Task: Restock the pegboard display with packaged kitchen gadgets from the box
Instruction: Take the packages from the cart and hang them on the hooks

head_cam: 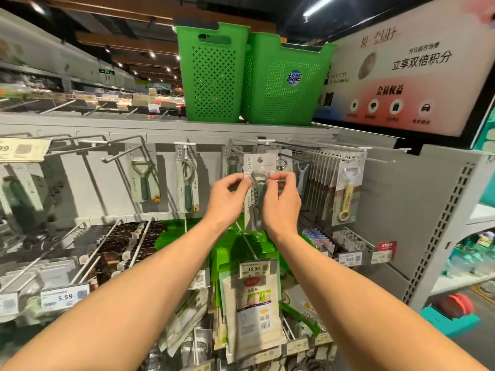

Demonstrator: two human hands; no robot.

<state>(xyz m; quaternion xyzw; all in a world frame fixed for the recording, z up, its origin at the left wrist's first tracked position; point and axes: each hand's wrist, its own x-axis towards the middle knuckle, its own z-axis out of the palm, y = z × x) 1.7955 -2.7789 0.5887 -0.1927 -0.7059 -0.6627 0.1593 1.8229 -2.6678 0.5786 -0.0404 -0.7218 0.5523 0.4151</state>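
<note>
A carded bottle opener pack (259, 167), white card with a dark green and metal tool under a clear blister, is held up in front of the pegboard's top row. My left hand (227, 199) pinches its left edge and my right hand (281, 202) pinches its right side, fingers curled over the blister. The pack's hang hole sits close to a grey peg hook (294, 158) where similar packs (231, 162) hang behind. The supply box is out of view.
Two green perforated baskets (214, 73) stand on the top shelf (134, 120). Peeler packs (143, 178) hang left, a yellow-handled peeler row (345, 188) right. Bare hooks (88, 148) jut out at left. Lower pegs carry price tags (254, 268) and pouches. A sign (407, 76) hangs upper right.
</note>
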